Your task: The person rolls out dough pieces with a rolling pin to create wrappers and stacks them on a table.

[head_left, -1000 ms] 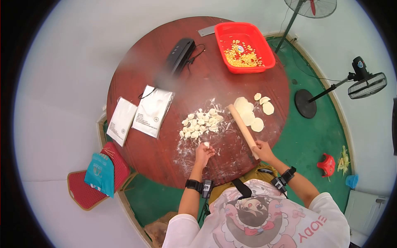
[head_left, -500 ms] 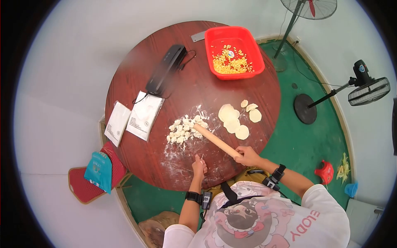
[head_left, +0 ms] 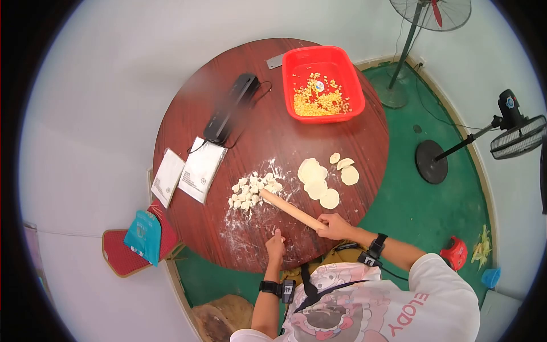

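My right hand [head_left: 333, 226] grips one end of a wooden rolling pin [head_left: 290, 208], which lies slanted across the floured part of the round dark-red table [head_left: 353, 131]. My left hand [head_left: 276, 246] rests with fingers closed on the floured patch near the table's front edge, apparently pressing a small dough piece hidden beneath it. A heap of several small dough lumps [head_left: 251, 188] lies at the pin's far end. Several flat rolled dough rounds [head_left: 317, 181] lie to the right of the pin.
A red tray [head_left: 322, 113] with yellow filling stands at the table's far side. A black device with a cable [head_left: 229, 108] and two white packets [head_left: 201, 169] lie left. A red stool with a teal bag [head_left: 142, 236] stands left; two fans stand right.
My left hand slid toward the table's front edge onto the flour. The rolling pin swung left, and its far end now reaches the dough lumps. The view shifted slightly.
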Demonstrator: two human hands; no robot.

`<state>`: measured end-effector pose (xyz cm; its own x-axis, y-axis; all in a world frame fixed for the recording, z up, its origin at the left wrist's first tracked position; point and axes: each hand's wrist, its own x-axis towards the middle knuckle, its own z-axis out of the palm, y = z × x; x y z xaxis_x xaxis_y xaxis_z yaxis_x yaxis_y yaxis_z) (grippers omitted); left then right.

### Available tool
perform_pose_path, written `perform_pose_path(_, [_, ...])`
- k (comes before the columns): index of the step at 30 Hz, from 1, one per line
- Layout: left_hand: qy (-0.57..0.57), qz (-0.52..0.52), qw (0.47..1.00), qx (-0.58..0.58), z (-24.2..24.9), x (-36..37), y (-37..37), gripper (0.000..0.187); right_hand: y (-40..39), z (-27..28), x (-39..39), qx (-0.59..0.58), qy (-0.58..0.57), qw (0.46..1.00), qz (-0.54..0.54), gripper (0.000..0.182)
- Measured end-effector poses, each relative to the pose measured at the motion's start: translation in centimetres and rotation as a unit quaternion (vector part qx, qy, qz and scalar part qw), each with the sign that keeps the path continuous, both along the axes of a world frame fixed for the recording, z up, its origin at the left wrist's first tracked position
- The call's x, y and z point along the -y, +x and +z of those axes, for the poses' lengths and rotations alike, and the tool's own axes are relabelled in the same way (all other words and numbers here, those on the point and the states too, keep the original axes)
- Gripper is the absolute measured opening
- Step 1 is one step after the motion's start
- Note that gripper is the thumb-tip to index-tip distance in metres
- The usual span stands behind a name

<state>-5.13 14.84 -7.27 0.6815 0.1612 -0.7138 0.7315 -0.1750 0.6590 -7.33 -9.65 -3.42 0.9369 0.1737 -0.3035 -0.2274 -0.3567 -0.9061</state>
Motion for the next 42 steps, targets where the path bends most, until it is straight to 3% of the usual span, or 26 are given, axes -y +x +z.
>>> perform_pose_path(1, [0.001,-0.006,1.0,0.001,-1.8,-0.4,0.0,0.05,0.3,0.1,-0.2,0.013,-0.03,0.999,0.003,0.033])
perform_pose_path(3, [0.125,-0.113,0.965,0.202,-4.6,-0.4,0.7,0.049,1.0,0.5,-0.2,0.009,-0.059,0.998,0.001,0.036])
perform_pose_path(4, [0.171,-0.16,0.958,0.167,-2.1,0.4,1.2,0.044,1.3,0.8,-0.1,0.001,-0.081,0.997,0.009,0.036])
perform_pose_path(5, [0.165,-0.161,0.957,0.175,-1.4,1.0,1.4,0.044,1.7,1.1,0.2,-0.007,-0.104,0.994,0.018,0.036])
perform_pose_path(7, [0.27,-0.213,0.91,0.232,-0.3,1.9,1.5,0.043,1.6,1.3,0.3,0.035,-0.114,0.993,0.013,0.036])
perform_pose_path(9, [0.23,-0.215,0.921,0.229,-0.1,2.2,1.7,0.033,2.4,1.6,0.9,0.077,-0.122,0.989,0.019,0.035])
perform_pose_path(11, [0.252,-0.269,0.847,0.384,-1.7,1.8,1.2,0.023,2.5,1.5,0.9,0.075,-0.114,0.99,0.021,0.035])
perform_pose_path(15, [0.239,-0.297,0.836,0.394,-3.1,0.9,0.2,0.021,2.3,1.7,0.9,0.023,-0.159,0.986,0.04,0.034])
perform_pose_path(17, [0.198,-0.307,0.861,0.353,-2.8,0.9,-0.4,0.025,1.6,1.6,0.6,0.023,-0.156,0.987,0.041,0.034])
perform_pose_path(20, [0.193,-0.305,0.858,0.364,-2.6,1.0,-1.0,0.026,0.6,1.3,0.1,0.015,-0.123,0.992,0.038,0.035])
perform_pose_path(23, [0.203,-0.277,0.841,0.419,-1.6,2.2,-1.5,0.024,0.1,0.3,-0.3,0.054,-0.156,0.984,0.07,0.035])
perform_pose_path(26, [0.201,-0.307,0.86,0.354,-1.9,2.4,-2.0,0.023,-0.6,0.0,-0.5,0.046,-0.156,0.984,0.076,0.036])
perform_pose_path(33, [0.169,-0.29,0.856,0.393,-2.6,2.5,-2.1,0.023,-1.4,0.0,-0.5,0.086,-0.161,0.981,0.072,0.033])
perform_pose_path(39, [0.216,-0.307,0.853,0.363,-2.2,2.6,-2.0,0.025,-1.5,-0.4,0.0,0.097,-0.169,0.978,0.075,0.033])
perform_pose_path(42, [0.24,-0.266,0.857,0.371,-1.9,2.5,-2.5,0.027,-1.6,-0.5,0.1,0.098,-0.166,0.978,0.078,0.033])
